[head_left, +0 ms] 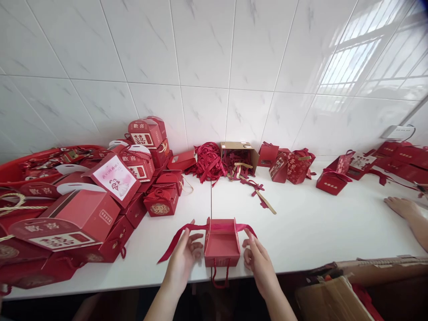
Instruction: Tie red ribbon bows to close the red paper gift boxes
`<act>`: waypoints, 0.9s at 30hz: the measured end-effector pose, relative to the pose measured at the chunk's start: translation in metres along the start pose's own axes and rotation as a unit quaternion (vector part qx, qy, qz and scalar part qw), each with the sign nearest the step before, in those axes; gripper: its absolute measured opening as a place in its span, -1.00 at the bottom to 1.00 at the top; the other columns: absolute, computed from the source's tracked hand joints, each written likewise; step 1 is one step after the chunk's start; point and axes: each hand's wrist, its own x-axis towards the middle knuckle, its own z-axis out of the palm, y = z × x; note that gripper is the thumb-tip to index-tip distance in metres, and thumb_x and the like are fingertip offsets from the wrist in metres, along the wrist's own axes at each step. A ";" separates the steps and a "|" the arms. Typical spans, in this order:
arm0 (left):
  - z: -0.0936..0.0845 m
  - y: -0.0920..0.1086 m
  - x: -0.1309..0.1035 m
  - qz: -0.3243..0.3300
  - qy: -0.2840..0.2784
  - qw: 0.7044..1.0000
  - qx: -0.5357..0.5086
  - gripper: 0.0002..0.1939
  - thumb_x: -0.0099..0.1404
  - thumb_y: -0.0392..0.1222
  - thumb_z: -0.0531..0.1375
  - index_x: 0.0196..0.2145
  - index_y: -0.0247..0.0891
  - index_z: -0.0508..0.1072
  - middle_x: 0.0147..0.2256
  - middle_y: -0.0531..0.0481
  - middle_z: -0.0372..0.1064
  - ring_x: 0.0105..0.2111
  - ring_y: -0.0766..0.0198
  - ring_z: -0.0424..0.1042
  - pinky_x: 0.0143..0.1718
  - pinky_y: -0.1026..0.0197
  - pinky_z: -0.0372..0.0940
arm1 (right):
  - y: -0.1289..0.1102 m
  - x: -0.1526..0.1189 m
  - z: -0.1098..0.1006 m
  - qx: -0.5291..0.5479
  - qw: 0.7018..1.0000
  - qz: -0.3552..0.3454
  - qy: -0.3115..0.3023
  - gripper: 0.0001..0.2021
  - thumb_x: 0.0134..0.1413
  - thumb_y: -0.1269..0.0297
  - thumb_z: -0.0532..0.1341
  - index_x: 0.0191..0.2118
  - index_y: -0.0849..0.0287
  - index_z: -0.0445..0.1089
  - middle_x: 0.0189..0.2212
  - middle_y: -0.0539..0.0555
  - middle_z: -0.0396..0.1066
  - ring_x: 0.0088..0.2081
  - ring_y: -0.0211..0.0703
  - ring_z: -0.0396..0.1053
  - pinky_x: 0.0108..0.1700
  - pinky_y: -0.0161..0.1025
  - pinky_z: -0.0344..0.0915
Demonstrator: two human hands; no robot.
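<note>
A small red gift box (pixel 222 254) stands near the table's front edge, its top open and a red cord handle hanging over the front. A red ribbon (pixel 222 227) runs through both side walls of the box, with an end out on each side. My left hand (pixel 183 255), left of the box, has its fingers curled and holds the ribbon's left part, whose tail trails down to the left. On the other side, my right hand (pixel 257 256) pinches the shorter right end between thumb and fingers. Both hands are beside the box walls.
Piled red boxes (pixel 73 214) and a red basin (pixel 10 171) crowd the left. Along the wall lie a ribbon heap (pixel 209 160), a carton of tags (pixel 254 158) and several boxes (pixel 297 167). Another person's hand (pixel 403 207) rests at right, above a cardboard carton (pixel 334 298).
</note>
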 end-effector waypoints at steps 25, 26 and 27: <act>0.027 0.081 0.004 0.279 0.037 0.960 0.004 -0.78 0.08 -0.05 0.30 -0.39 -0.27 0.55 -0.29 -0.03 0.51 -0.34 0.29 0.42 -0.37 0.27 0.30 | -0.089 0.015 0.010 0.070 0.949 -0.279 0.128 -0.83 -0.09 0.18 0.34 -0.39 0.15 0.46 -0.42 0.02 0.44 -0.29 -0.16 0.39 -0.24 -0.21 0.32; 0.031 0.086 0.003 0.299 0.040 0.953 0.032 -0.78 0.08 -0.06 0.31 -0.38 -0.27 0.56 -0.27 -0.04 0.52 -0.34 0.27 0.42 -0.35 0.25 0.30 | -0.094 0.015 0.012 0.041 0.947 -0.293 0.124 -0.83 -0.08 0.18 0.33 -0.38 0.16 0.46 -0.43 0.03 0.44 -0.31 -0.16 0.38 -0.25 -0.21 0.32; 0.035 0.091 0.002 0.318 0.044 0.945 0.055 -0.78 0.06 -0.08 0.32 -0.36 -0.26 0.56 -0.26 -0.04 0.52 -0.34 0.26 0.43 -0.34 0.24 0.29 | -0.099 0.015 0.015 0.014 0.945 -0.305 0.117 -0.82 -0.07 0.17 0.33 -0.37 0.17 0.46 -0.44 0.04 0.45 -0.33 -0.16 0.38 -0.26 -0.20 0.31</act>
